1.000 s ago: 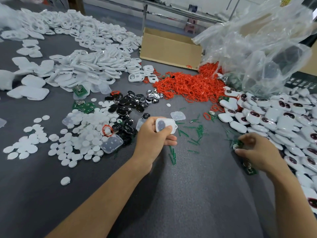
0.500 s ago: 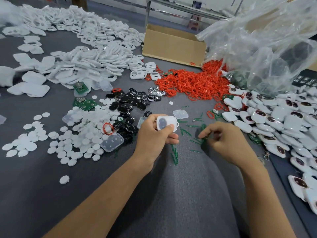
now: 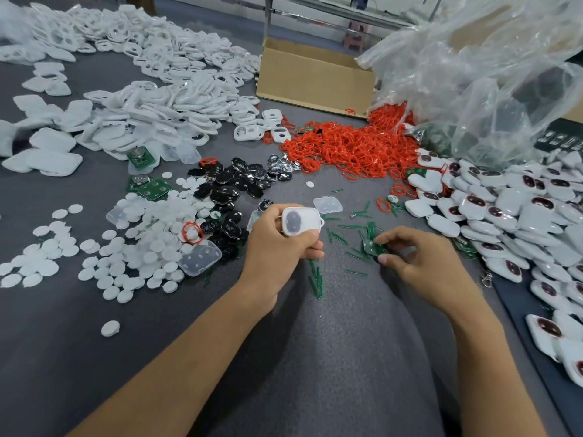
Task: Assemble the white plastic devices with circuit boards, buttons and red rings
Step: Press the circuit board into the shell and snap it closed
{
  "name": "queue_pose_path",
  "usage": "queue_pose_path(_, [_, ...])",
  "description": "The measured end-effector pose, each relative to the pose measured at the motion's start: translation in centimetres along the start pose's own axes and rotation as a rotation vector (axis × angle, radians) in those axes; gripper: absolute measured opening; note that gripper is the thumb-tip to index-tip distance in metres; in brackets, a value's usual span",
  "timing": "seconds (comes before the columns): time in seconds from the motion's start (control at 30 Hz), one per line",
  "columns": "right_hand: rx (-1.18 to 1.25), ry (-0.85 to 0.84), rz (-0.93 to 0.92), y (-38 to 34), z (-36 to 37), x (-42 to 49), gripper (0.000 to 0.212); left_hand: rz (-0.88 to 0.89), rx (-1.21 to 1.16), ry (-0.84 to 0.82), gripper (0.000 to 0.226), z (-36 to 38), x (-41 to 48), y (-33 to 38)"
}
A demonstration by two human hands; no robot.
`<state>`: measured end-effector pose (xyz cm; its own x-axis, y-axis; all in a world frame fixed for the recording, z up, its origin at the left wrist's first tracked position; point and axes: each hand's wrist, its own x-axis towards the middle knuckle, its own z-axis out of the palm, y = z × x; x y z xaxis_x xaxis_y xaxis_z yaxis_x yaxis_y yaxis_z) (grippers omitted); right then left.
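Since a second ago the right hand point(image 3: 419, 263) has come in from the devices point(image 3: 504, 209) piled at 3 o'clock. It now pinches a green board point(image 3: 373, 247) between thumb and fingertips, low over the counter point(image 3: 63, 342). The left hand point(image 3: 280, 244) curls round a white shell point(image 3: 299, 220), dark windows up, long axis 9 to 3, loop end at 3. From the shell the board lies at 4 o'clock, near but apart, already in the right hand. No writing is legible.
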<state>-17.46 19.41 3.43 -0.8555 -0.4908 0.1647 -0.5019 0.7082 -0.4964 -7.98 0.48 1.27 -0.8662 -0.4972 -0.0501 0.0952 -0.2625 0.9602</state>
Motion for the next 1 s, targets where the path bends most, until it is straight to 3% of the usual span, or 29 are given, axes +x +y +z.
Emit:
queue_pose_path(0.33, [-0.03,0.185,0.043,-0.5,0.7,0.1,0.008,-0.007,-0.006,-0.012,0.026,0.0,0.0,0.1])
queue_pose_path(0.5, [-0.101,0.058,0.081,-0.5,0.9,0.2,0.021,-0.019,0.0,-0.035,0.028,0.0,0.0,0.1])
queue_pose_path(0.67, [-0.078,0.045,0.084,-0.2,1.2,0.4,0.018,-0.03,-0.013,-0.079,0.042,0.1,-0.2,0.0])
queue_pose_path(0.8, [-0.063,0.102,0.019,-0.2,1.2,0.3,0.011,-0.028,-0.004,-0.123,0.039,0.0,-0.3,0.0])
queue_pose_path(1.0, [0.24,0.248,-0.253,-4.0,1.5,-0.1,0.021,-0.066,-0.005,-0.186,0.037,0.1,-0.1,0.1])
